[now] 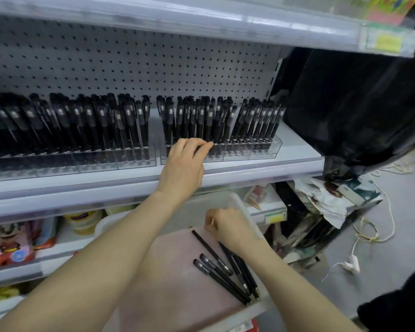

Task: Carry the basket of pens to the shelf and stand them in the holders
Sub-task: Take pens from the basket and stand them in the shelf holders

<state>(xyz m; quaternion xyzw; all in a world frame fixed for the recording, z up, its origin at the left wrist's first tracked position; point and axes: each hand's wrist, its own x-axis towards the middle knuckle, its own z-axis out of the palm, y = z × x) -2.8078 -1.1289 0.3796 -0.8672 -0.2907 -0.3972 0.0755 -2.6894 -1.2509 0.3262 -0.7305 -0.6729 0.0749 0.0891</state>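
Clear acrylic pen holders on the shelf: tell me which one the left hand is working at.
The right-hand clear acrylic holder. The left hand lies over its front left corner, fingertips at its black pens; the other holder has no hand on it.

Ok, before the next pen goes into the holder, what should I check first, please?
1. Loose pens left in the basket: ok, several.
2. Right hand gripping a pen: cannot tell.
3. Free slot in the right holder: cannot tell, pens hide it.
4. Left hand clear of the slots: not ok, its fingers touch the standing pens.
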